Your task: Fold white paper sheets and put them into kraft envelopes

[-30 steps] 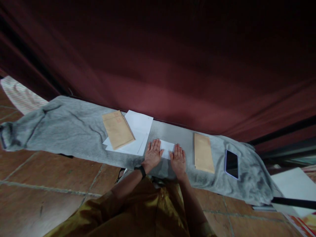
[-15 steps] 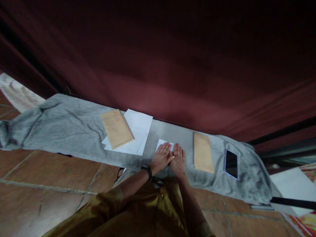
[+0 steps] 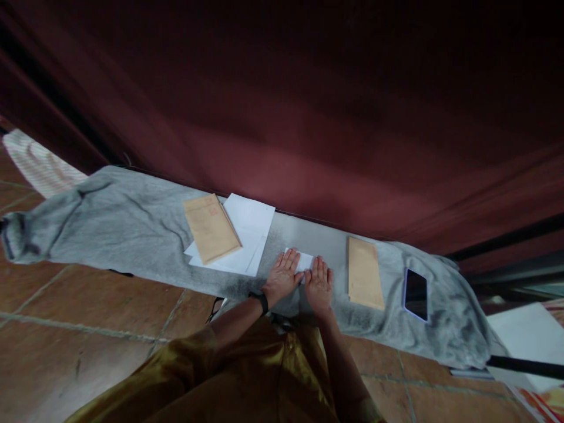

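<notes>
A small folded piece of white paper [image 3: 304, 261] lies on the grey cloth in front of me. My left hand [image 3: 282, 275] rests flat on its left side, fingers stretched out. On its right side, my right hand [image 3: 319, 284] lies flat too, fingers extended. The palms hide part of the paper. To the left, a brown envelope stack [image 3: 212, 228] sits at an angle on several white sheets [image 3: 251, 232]. Right of my hands lies another brown envelope stack [image 3: 365, 273].
The grey cloth [image 3: 127, 229] covers a long narrow surface, wrinkled at both ends. A phone [image 3: 416, 295] with a purple edge lies at the right. Behind rises a dark red curtain [image 3: 299, 147]. Brown floor tiles [image 3: 114, 305] show at the near side.
My hands have moved apart, the left one leftwards, uncovering more of the folded paper between them. The view has shifted slightly.
</notes>
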The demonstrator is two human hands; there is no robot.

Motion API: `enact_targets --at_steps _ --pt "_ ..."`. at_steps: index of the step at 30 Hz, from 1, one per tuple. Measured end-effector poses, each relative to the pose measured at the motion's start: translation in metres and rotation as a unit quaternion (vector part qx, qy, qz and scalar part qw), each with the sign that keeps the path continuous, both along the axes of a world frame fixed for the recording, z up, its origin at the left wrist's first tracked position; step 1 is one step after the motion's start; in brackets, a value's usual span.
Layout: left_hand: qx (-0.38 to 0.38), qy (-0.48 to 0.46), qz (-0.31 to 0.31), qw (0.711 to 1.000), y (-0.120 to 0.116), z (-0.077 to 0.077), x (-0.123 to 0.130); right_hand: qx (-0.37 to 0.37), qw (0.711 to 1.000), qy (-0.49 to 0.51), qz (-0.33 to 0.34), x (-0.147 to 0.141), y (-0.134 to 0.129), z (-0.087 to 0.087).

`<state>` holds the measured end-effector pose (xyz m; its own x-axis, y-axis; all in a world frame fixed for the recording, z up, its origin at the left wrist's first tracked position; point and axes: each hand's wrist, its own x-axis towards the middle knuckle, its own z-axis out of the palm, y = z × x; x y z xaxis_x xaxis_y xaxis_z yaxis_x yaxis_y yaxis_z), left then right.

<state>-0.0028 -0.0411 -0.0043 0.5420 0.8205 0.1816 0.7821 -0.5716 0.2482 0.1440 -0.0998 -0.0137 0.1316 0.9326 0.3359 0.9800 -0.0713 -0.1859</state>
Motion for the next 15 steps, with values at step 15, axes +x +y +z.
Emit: enact_targets --at_steps 15 --pt "-0.085 -0.045 0.018 0.995 -0.002 0.0 0.01 -0.047 0.993 0.086 0.063 -0.036 0.018 0.006"
